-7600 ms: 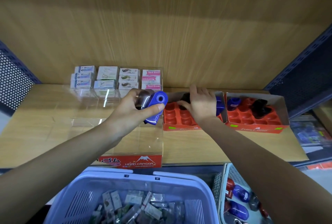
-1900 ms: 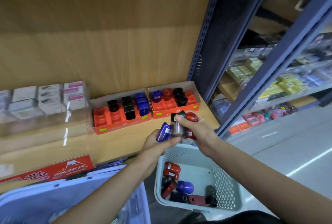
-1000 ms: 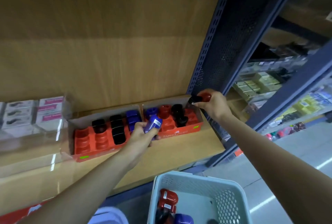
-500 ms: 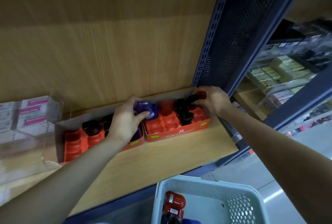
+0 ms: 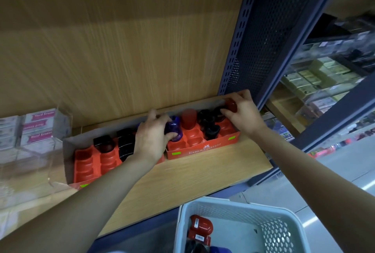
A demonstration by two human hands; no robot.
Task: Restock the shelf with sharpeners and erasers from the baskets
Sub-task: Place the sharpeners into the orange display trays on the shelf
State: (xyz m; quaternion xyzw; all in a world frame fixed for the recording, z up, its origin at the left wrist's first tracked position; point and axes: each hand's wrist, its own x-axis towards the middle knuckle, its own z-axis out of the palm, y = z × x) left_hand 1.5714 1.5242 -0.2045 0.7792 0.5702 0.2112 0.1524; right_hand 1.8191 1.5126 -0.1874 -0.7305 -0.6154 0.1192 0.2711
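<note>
While left grip (image 5: 151, 141) pinches a blue sharpener (image 5: 174, 128) and right grip (image 5: 243, 115) a red sharpener (image 5: 231, 106), the tray (image 5: 85, 163) at 9 o'clock is half empty.

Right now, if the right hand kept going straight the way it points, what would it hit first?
Probably the cardboard rear wall of the orange tray, just past the red sharpener the right hand grips; the wooden back panel stands right behind it. Depth is hard to judge.
</note>
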